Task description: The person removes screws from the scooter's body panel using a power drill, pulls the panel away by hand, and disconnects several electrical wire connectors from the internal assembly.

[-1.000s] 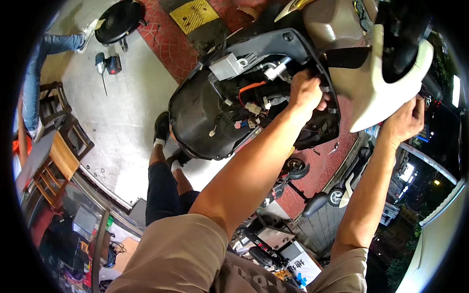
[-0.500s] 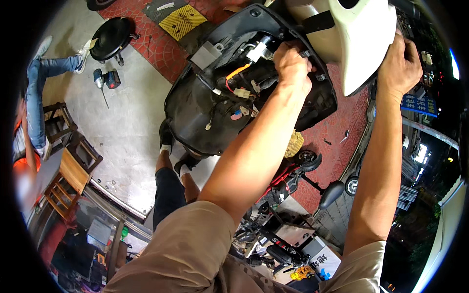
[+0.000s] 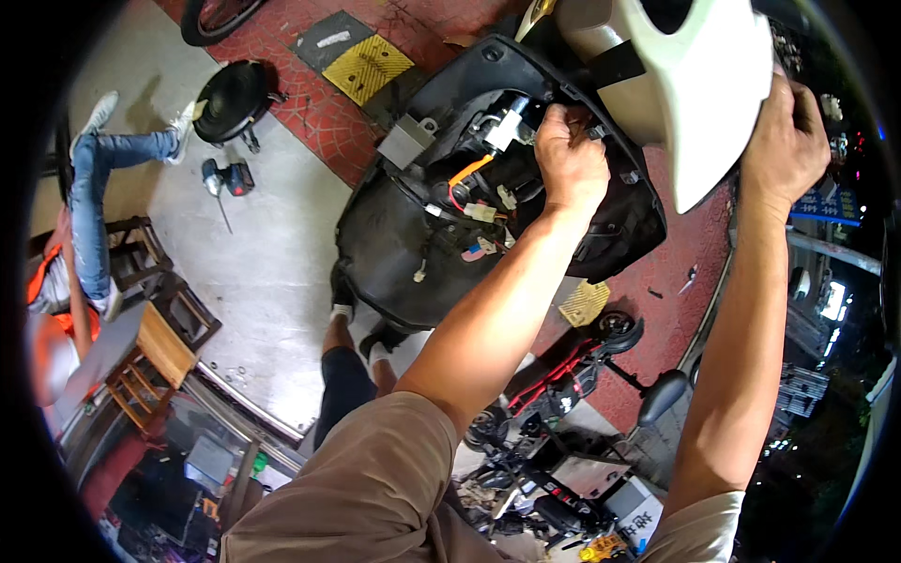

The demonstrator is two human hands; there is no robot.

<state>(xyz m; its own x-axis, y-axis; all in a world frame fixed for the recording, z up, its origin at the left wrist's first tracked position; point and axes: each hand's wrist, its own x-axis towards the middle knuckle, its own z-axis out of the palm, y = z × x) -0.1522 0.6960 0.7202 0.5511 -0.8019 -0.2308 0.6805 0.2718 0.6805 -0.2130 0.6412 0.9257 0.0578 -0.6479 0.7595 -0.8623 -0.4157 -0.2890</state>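
Black scooter shell (image 3: 380, 230) stands ahead of me, its wired inner side towards me. My left hand (image 3: 572, 164) is curled narrow at its far right part, beyond the orange-sleeved wire (image 3: 471, 169) and right of the silver lock barrel (image 3: 508, 129); I cannot tell what the fingers pinch. My right hand (image 3: 786, 150) is bent at the right edge of the cream panel (image 3: 713, 103), its grip hidden. I judge the step to be fitting work inside the shell; the next move calls for steadiness and slack wiring.
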